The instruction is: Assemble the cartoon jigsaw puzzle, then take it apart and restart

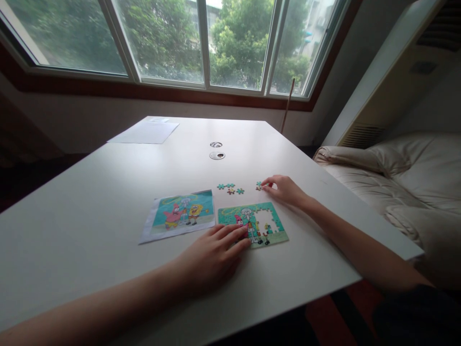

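A partly assembled cartoon jigsaw puzzle (268, 223) lies on the white table (108, 206), with a gap in its right half. My left hand (212, 254) rests flat on the table, fingers stretched out and touching the puzzle's lower left corner. My right hand (284, 188) reaches past the puzzle, its fingertips pinched on a loose puzzle piece (259, 185) lying on the table. A few more loose pieces (230, 188) lie just left of it. A printed reference picture (180, 215) of the same cartoon lies left of the puzzle.
A sheet of paper (146, 131) lies at the table's far left. Two round cable holes (216, 150) sit mid-table. A cream sofa (406, 178) stands close to the table's right edge. A thin stick (287, 105) leans below the window.
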Available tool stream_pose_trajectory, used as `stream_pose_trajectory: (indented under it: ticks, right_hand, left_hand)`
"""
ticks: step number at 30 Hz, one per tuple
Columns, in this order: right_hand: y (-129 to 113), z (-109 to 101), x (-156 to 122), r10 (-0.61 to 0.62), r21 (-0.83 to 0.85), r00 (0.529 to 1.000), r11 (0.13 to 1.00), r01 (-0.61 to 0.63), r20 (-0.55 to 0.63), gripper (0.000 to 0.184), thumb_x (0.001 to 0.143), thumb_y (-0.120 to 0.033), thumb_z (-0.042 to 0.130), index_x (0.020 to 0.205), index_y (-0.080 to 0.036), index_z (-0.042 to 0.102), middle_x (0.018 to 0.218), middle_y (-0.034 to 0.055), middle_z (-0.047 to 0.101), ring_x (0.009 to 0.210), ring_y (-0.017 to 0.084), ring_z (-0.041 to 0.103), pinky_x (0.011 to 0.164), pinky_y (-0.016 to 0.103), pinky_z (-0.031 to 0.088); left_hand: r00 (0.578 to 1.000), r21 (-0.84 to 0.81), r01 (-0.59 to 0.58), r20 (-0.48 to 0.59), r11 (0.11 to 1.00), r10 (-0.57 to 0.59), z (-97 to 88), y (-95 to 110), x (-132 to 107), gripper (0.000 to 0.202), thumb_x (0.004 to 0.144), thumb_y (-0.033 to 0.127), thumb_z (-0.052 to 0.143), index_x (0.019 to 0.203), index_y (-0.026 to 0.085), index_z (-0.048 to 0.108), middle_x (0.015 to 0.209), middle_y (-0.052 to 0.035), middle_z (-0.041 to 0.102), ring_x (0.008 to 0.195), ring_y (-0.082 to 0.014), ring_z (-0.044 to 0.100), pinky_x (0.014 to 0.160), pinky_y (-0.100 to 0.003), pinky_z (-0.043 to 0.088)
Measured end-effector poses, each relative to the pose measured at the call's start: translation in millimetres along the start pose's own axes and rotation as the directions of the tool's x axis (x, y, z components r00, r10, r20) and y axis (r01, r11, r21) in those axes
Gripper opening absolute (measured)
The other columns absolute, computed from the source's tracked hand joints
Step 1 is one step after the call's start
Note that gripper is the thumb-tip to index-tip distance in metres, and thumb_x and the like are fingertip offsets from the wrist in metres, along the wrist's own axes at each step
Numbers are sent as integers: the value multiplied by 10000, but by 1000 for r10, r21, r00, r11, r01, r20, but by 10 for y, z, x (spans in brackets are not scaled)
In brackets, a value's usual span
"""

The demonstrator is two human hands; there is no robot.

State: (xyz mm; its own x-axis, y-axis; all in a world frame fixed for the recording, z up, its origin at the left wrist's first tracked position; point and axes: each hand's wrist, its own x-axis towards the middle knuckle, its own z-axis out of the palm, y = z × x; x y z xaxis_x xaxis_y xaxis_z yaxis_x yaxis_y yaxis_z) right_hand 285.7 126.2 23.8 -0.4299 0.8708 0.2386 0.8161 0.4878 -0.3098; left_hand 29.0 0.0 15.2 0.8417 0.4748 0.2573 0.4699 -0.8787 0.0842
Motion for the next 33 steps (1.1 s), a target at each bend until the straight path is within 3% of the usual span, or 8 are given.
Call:
stream_pose_trajectory:
  ticks: [5, 14, 18, 21, 26, 33]
  right_hand:
    - [-24, 63, 19, 8, 31, 1000, 999, -7, -22, 172, 761, -256, 548, 847, -205, 688, 795, 34, 638, 703, 140, 557, 699, 257, 400]
    - [30, -1, 56, -121, 214, 988, 972, 97, 100, 190, 762, -175, 513, 856, -178, 679, 832, 41, 606, 641, 100, 490, 628, 225, 388]
    - [41, -43, 53, -76, 178, 991, 983, 55, 112, 214, 746, -289, 572, 894, -151, 639, 794, 37, 601, 652, 107, 485, 632, 232, 375]
    - [57, -43, 54, -70, 163, 980, 986, 39, 188, 304, 706, -373, 618, 915, -152, 628, 817, 43, 582, 673, 116, 491, 645, 237, 379]
    - [70, -18, 79, -57, 203, 962, 979, 1, 267, 373, 686, -381, 638, 985, -161, 599, 806, 28, 535, 646, 106, 474, 635, 234, 388]
    - [94, 5, 118, 0, 274, 947, 957, -94, 322, 394, 651, -395, 660, 942, -136, 599, 805, 35, 551, 669, 114, 488, 623, 238, 392]
  left_hand:
    - [1000, -4, -1, 15, 1000, 1, 2, -8, 3, 336, 864, 178, 381, 1191, 153, 451, 1283, -115, 467, 1145, -269, 441, 894, -437, 393]
    - [1000, -3, -1, 9, 1000, 1, 1, -4, 11, 329, 868, 177, 375, 1187, 155, 452, 1276, -112, 475, 1136, -261, 448, 893, -430, 397]
    - [1000, 0, -4, 12, 1000, 4, -4, -8, 19, 326, 867, 177, 373, 1183, 157, 454, 1274, -111, 477, 1135, -257, 449, 894, -423, 398]
    - [1000, -2, -4, 10, 1000, 4, -5, -9, 18, 333, 862, 178, 382, 1188, 162, 449, 1280, -108, 471, 1140, -259, 445, 893, -425, 398]
    - [1000, -10, -4, 4, 1000, 4, -12, -8, 10, 333, 861, 174, 382, 1187, 162, 451, 1266, -110, 484, 1130, -255, 454, 889, -420, 400]
    - [1000, -4, 2, 6, 1000, -2, 2, -9, 9, 326, 866, 182, 375, 1182, 167, 454, 1273, -101, 479, 1136, -253, 446, 899, -420, 391]
